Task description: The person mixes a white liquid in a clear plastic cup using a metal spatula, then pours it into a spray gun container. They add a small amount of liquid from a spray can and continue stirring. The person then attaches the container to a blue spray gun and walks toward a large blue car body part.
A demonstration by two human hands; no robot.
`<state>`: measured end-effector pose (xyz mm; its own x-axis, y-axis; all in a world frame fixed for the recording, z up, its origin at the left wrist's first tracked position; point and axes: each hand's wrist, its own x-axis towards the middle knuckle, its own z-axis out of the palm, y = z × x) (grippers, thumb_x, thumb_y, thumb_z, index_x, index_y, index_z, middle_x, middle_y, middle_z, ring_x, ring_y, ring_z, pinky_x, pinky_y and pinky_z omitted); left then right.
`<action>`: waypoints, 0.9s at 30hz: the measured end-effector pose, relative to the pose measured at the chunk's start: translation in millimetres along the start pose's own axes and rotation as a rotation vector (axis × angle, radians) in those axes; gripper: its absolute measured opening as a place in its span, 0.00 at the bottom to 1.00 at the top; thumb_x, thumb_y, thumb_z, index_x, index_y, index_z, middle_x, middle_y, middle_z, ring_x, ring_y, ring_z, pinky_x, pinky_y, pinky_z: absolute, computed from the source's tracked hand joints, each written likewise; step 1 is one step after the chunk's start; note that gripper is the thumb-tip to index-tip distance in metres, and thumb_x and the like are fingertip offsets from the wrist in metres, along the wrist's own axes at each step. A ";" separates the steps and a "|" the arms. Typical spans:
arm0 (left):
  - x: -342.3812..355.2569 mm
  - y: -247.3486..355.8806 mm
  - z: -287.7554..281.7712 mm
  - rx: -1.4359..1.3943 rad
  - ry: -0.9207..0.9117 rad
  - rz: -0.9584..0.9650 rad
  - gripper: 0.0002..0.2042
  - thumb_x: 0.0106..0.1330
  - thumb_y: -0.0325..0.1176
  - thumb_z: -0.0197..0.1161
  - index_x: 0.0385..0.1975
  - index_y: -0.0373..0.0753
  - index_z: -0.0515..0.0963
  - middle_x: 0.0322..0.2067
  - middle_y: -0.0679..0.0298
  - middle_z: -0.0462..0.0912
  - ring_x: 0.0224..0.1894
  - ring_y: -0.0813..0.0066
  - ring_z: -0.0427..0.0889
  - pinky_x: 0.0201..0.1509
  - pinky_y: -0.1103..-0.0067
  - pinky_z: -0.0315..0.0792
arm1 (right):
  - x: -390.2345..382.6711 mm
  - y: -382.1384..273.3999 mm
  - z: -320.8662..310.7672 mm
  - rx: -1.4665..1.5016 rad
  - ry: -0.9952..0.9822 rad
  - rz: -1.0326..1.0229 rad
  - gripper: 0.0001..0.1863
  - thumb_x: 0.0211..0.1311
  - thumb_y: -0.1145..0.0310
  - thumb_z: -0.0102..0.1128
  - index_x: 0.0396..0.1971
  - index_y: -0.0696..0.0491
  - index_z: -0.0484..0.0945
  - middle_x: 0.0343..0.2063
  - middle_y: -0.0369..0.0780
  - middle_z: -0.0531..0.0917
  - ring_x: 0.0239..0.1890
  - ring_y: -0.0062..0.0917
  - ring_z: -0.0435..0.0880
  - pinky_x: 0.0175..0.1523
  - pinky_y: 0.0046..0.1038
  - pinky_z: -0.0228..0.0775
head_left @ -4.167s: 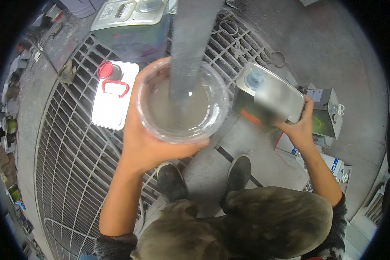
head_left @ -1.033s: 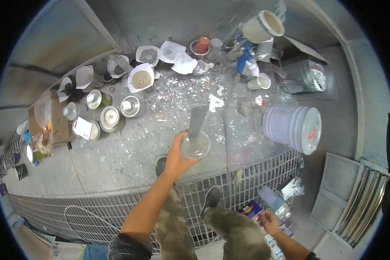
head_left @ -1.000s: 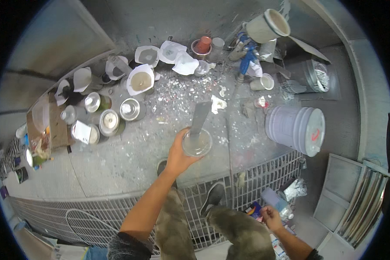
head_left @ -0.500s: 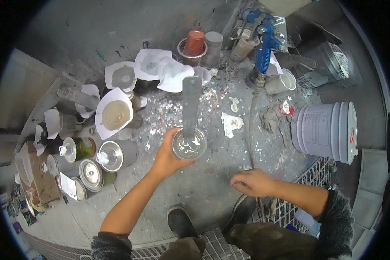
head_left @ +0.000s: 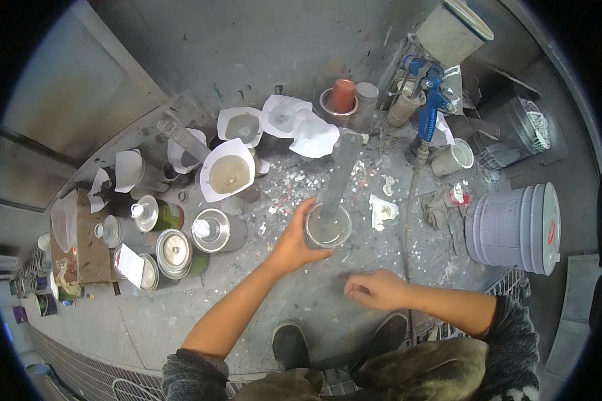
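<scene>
We held our left hand [head_left: 293, 244] out in front of us, curved into a C: its thumb [head_left: 320, 254] pointed to the right below, its index finger [head_left: 304, 210] angled upward above, and the other fingers were mostly hidden. Our left forearm [head_left: 231, 307], bare, slanted up from the lower left, the wrist [head_left: 271, 270] nearly straight. Our right hand [head_left: 381, 289] hovered to the right and slightly lower, apart from the left, its fingers curled loosely inward. Our right forearm [head_left: 451, 311], also bare, lay nearly level.
</scene>
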<state>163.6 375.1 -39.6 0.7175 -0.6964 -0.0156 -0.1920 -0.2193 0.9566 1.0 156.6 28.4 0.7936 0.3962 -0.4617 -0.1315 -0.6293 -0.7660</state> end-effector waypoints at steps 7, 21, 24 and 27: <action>-22.1 26.9 -34.0 0.144 0.034 -0.028 0.51 0.52 0.37 0.82 0.74 0.40 0.56 0.69 0.49 0.66 0.70 0.49 0.69 0.74 0.63 0.65 | 12.9 17.8 10.5 0.070 0.098 -0.065 0.10 0.66 0.62 0.61 0.43 0.48 0.80 0.31 0.38 0.87 0.31 0.34 0.87 0.37 0.36 0.77; -82.1 115.3 -209.2 1.247 -0.157 -0.143 0.21 0.55 0.28 0.73 0.51 0.40 0.79 0.47 0.61 0.82 0.49 0.59 0.81 0.55 0.66 0.74 | 18.1 46.1 28.4 0.210 0.134 0.117 0.10 0.65 0.62 0.65 0.42 0.50 0.81 0.29 0.39 0.86 0.30 0.32 0.86 0.37 0.34 0.76; -75.9 105.7 -211.0 1.213 -0.093 0.100 0.22 0.54 0.29 0.74 0.50 0.41 0.78 0.45 0.62 0.82 0.48 0.60 0.81 0.54 0.67 0.75 | 24.5 34.8 48.8 0.175 0.080 0.059 0.11 0.66 0.61 0.64 0.42 0.50 0.81 0.30 0.39 0.87 0.31 0.34 0.86 0.38 0.36 0.77; -64.0 94.7 -215.5 1.297 -0.217 0.107 0.23 0.53 0.30 0.75 0.49 0.43 0.77 0.42 0.64 0.82 0.48 0.61 0.82 0.53 0.68 0.76 | 38.2 24.5 70.1 0.063 0.028 -0.054 0.11 0.68 0.60 0.63 0.44 0.50 0.80 0.32 0.40 0.87 0.32 0.36 0.87 0.39 0.38 0.78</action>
<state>243.8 546.2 114.8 0.5609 -0.8191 -0.1203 -0.8260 -0.5636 -0.0138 -13.5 203.2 -39.4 0.8166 0.4089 -0.4073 -0.1245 -0.5643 -0.8161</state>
